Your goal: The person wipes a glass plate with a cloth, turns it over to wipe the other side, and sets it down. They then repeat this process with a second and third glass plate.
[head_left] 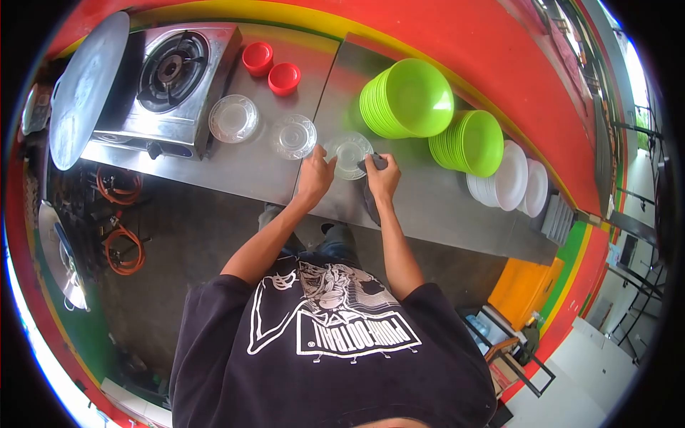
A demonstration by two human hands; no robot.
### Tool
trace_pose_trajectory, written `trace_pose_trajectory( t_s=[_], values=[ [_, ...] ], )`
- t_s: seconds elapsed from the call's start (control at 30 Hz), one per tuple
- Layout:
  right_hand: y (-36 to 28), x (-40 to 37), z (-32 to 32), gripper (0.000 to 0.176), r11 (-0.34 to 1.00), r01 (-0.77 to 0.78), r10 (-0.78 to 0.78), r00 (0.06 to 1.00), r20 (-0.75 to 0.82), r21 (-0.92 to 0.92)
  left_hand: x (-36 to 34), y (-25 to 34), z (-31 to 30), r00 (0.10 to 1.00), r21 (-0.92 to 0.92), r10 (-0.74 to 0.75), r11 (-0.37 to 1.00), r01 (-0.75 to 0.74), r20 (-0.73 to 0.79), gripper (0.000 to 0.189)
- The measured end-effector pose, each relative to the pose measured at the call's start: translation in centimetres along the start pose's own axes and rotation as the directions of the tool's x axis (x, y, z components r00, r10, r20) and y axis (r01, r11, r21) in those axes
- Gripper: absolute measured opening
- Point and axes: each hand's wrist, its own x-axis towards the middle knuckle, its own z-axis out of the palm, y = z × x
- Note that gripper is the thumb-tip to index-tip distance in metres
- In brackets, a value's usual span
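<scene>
A clear glass plate [349, 153] lies on the steel counter between my hands. My left hand [317, 175] is at its left edge, fingers loosely bent and apart, with nothing visible in them. Gripped in my right hand [384, 178] is a dark grey cloth [370, 203], which overlaps the plate's right edge and hangs toward the counter's front. Two more clear glass plates, one patterned plate [294, 136] just left of my left hand and another plate [234, 119] beside the stove, lie in a row with the first.
A gas stove [171, 78] with a large round metal pan [89, 93] stands at left. Red bowls [285, 78] sit behind the plates. Stacked green bowls [407, 98] and white bowls [499, 178] line the right side. Orange hoses [123, 250] hang below the stove.
</scene>
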Motion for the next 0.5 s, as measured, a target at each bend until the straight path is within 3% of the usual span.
trace_pose_trajectory(
  t_s=[0.17, 0.23, 0.37, 0.43, 0.5],
  values=[
    [-0.8, -0.9, 0.3, 0.035, 0.989, -0.145, 0.146, 0.988, -0.058, 0.027, 0.5, 0.0, -0.4, 0.998, -0.077, -0.031, 0.996, 0.036, 0.057, 0.031],
    [-0.4, -1.5, 0.4, 0.036, 0.953, -0.251, 0.259, 0.965, -0.031, 0.172, 0.8, 0.1, -0.9, 0.995, -0.096, -0.038, 0.994, 0.047, 0.094, 0.031],
    [0.7, -3.0, 0.6, 0.040, 0.728, -0.473, 0.519, 0.853, 0.052, 0.497, 1.2, -0.5, -2.0, 0.992, -0.170, -0.070, 0.981, 0.088, 0.108, 0.030],
    [1.8, -4.0, 0.6, 0.040, 0.628, -0.504, 0.550, 0.827, 0.121, 0.593, 1.4, -0.8, -3.4, 0.990, -0.191, -0.108, 0.974, 0.124, 0.091, 0.032],
    [2.4, -5.1, 0.7, 0.040, 0.567, -0.509, 0.570, 0.810, 0.137, 0.648, 1.3, -1.6, -5.4, 0.933, -0.179, -0.298, 0.925, 0.335, 0.202, 0.046]
  ],
)
